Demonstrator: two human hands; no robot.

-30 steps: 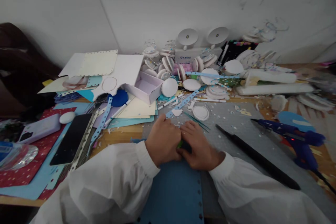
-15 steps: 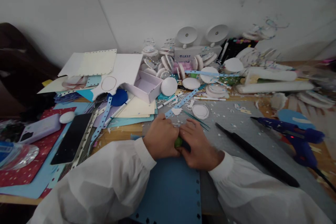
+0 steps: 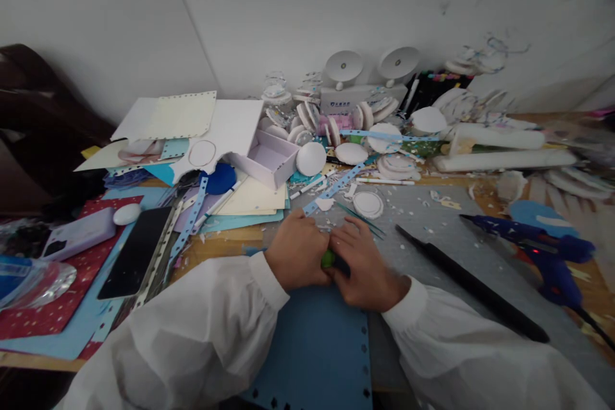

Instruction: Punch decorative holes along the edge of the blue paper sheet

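Note:
My left hand (image 3: 298, 251) and my right hand (image 3: 366, 262) meet at the middle of the bench, both closed around a small green paper punch (image 3: 328, 259). Most of the punch is hidden under my fingers; a green bit and a dark part show between the hands. Below them lies a blue paper sheet (image 3: 314, 346), with small dark shapes punched along its right and bottom edges. Just beyond my fingers are tweezers (image 3: 358, 218) and a round white disc (image 3: 368, 205).
A black long-handled tool (image 3: 471, 282) and a blue glue gun (image 3: 538, 240) with a red light lie right. Left are a dark phone (image 3: 135, 253), a plastic bottle (image 3: 36, 285) and paper sheets. Behind stand a lilac box (image 3: 271, 166), piled white discs and a two-headed lamp (image 3: 344, 66).
The view has shifted very slightly, so things at the left sit a little further right. Both hands keep their grip on the punch in the same place.

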